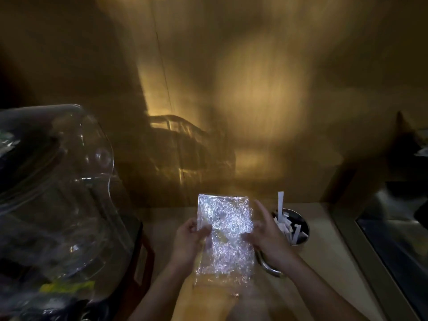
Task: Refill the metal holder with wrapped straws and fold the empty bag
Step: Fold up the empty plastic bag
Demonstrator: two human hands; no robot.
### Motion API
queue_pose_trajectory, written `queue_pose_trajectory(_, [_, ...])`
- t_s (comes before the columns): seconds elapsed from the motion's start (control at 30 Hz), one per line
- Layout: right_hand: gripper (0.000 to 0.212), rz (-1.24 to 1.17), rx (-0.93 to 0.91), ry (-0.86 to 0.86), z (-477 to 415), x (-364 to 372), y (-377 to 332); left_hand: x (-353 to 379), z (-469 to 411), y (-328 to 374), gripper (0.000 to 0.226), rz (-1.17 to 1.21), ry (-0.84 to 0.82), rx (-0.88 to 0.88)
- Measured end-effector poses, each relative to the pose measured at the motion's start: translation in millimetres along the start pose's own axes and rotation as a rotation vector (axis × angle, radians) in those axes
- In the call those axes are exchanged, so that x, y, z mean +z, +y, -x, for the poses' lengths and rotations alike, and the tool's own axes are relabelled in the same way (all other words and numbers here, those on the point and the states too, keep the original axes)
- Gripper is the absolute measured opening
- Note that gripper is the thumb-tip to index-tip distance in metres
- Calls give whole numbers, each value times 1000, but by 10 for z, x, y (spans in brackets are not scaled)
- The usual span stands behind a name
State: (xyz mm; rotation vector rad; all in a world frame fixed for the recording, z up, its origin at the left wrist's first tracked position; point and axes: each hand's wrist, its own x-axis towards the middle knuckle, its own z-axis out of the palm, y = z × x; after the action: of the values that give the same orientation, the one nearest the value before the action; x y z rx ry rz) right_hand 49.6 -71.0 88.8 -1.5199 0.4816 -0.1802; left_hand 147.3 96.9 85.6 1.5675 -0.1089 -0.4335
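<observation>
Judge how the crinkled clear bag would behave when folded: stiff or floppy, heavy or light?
Probably floppy: the bag is creased all over. Likely light: it looks empty and the left hand pinches only its edge. Glossy film may slip.

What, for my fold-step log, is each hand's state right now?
Left hand: pinching the plastic bag at its left edge.
Right hand: holding the bag's right edge, thumb on its front.

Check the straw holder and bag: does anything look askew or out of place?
One wrapped straw stands well above the others in the metal holder, which lie slanted and jumbled. The bag is only crinkled.
</observation>
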Motion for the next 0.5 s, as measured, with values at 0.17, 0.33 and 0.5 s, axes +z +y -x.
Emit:
queue_pose_trajectory(0.17, [51,244,-13,162,-117,155,430,-110,57,-294,43,3,13,-225])
queue_pose_trajectory(0.33, [44,306,31,-15,-167,271,867,-256,65,-721,29,-283,-15,-192])
queue_pose_trajectory(0.5, [50,569,226,-248,-167,329,1028,-285,66,-1021,56,-776,-204,-138])
